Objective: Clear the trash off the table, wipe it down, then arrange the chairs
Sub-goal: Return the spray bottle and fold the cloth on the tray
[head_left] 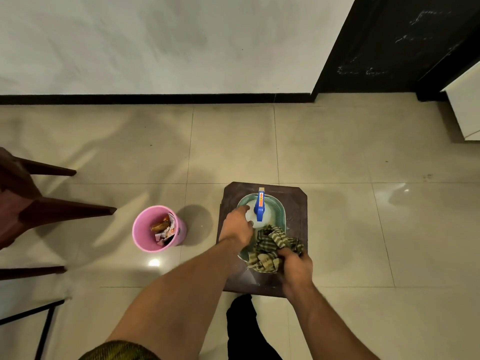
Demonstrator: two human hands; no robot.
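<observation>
Right hand [296, 266] grips striped cloth [270, 245] at near end of green basket [282, 213] on dark stool [296, 201]; left hand [236, 226] holds spray bottle [260, 211] inside. Pink bin [139, 231], left, has wrappers [163, 229]. Labels unreadable.

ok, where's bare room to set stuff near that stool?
Crowded in the basket: left hand grips the spray bottle, right hand the checked cloth. The stool has narrow bare margins, widest right of the basket. Bare floor tiles lie right of the stool and toward the wall; the gap to the pink bin is narrower.
</observation>
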